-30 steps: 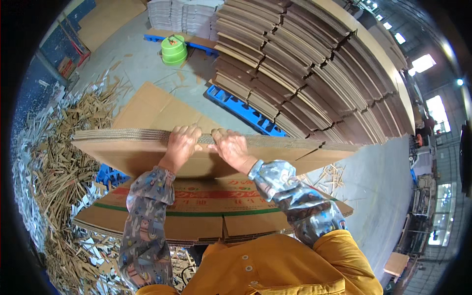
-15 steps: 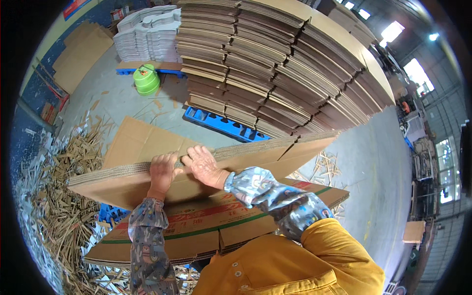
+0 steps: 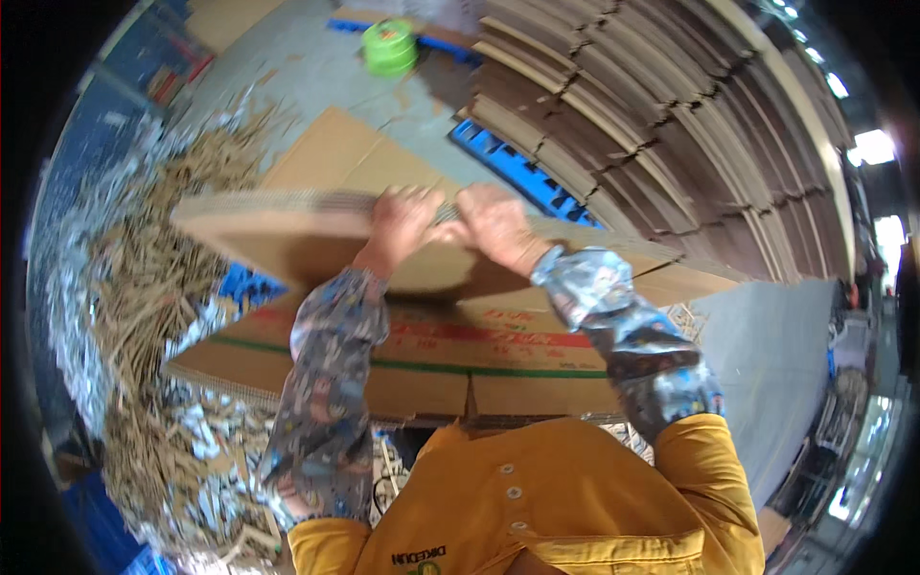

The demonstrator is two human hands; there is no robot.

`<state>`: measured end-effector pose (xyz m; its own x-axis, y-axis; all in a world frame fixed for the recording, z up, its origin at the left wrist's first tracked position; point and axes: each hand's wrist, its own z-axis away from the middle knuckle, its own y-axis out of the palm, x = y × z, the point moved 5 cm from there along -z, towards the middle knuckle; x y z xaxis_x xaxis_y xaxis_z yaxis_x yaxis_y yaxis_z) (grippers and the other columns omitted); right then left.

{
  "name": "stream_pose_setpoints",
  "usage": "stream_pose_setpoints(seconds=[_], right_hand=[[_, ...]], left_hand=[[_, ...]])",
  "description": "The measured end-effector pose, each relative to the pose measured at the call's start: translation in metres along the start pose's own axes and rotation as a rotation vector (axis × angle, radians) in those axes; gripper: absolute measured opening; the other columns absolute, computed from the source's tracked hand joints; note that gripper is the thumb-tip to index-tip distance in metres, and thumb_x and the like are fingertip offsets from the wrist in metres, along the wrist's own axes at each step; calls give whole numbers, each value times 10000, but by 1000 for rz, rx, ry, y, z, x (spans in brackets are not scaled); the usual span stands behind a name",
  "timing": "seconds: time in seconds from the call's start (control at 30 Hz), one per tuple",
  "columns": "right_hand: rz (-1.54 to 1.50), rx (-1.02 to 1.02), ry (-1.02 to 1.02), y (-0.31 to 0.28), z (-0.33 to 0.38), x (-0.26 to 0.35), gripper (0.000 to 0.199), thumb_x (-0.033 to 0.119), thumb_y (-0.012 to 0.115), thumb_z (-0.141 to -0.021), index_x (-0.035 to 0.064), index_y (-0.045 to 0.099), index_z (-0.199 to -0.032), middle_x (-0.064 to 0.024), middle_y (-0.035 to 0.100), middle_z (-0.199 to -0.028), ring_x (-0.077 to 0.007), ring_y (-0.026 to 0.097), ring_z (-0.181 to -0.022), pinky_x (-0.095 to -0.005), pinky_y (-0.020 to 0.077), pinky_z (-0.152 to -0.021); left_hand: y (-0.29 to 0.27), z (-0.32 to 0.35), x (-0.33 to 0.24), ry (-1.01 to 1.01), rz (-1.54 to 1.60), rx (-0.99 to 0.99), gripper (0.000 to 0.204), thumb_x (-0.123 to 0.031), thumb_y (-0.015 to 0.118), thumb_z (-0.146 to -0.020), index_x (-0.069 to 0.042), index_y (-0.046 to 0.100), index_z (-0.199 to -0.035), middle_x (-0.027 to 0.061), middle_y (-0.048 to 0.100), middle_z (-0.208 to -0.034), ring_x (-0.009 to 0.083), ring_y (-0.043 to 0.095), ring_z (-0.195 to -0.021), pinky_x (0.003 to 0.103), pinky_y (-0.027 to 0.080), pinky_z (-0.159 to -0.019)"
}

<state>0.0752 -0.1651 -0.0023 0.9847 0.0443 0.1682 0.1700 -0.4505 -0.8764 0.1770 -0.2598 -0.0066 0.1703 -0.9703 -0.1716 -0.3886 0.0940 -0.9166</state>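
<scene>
My left hand [image 3: 404,228] and my right hand [image 3: 494,228] sit close together on the upper edge of a thick bundle of brown cardboard sheets [image 3: 326,244]. Both hands are closed over that edge, fingers on the far side, thumbs toward each other. The bundle stands tilted, its plain face toward me. Below it, nearer my body, lies a stack of printed cardboard [image 3: 422,366] with red and green bands and a slot at its near edge. Behind the bundle, another plain cardboard sheet [image 3: 335,153] sticks out. My fingertips are hidden.
Tall stacks of folded cardboard [image 3: 652,115] rise at the far right on a blue pallet [image 3: 522,168]. A green round container [image 3: 389,48] stands on the floor farther back. Cardboard scraps [image 3: 144,316] pile up at the left, beside another blue pallet's corner [image 3: 251,284].
The whole view has swung, so the surroundings sit higher and farther right. My arms reach farther out, and both hands keep their grip on the bundle's edge.
</scene>
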Motion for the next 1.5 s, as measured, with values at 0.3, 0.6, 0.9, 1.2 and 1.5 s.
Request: stream_pose_setpoints(seconds=[0.3,0.6,0.9,1.2,1.5], right_hand=[[-204,540,222,-3,-14,1,579,587,570,-867,8,582,-863,-224,647,-788,-404,639,-791,-488,490,-675],[15,70,159,-10,13,19,426,456,695,-792,51,566,-811,-112,573,-773,-320,608,-756,-441,487,-665],[89,110,32,-3,5,12,464,495,663,-835,57,526,-768,-130,579,-678,-292,633,-644,-378,496,-500],[-60,514,179,-12,-5,16,422,425,669,-869,17,563,-840,-210,654,-793,-383,653,-812,-466,514,-681],[188,-237,58,-5,26,21,391,428,703,-784,91,504,-765,-77,527,-781,-277,535,-744,-406,396,-631]], left_hand=[[-2,2,0,-170,46,204,427,-367,789,-662,-100,564,-908,64,661,-918,262,628,-970,412,429,-809],[-4,9,-16,-114,22,38,438,-348,806,-641,-112,553,-910,41,646,-907,218,611,-975,388,406,-841],[3,17,-15,-203,16,-39,444,-430,791,-641,-133,572,-888,25,654,-882,196,615,-959,381,397,-835],[1,17,-16,-194,-1,-22,477,-511,775,-635,-135,604,-874,27,671,-852,199,639,-932,375,417,-833],[-2,15,-26,-227,-18,-62,415,-387,767,-671,-134,584,-945,58,658,-880,221,616,-932,390,416,-829]])
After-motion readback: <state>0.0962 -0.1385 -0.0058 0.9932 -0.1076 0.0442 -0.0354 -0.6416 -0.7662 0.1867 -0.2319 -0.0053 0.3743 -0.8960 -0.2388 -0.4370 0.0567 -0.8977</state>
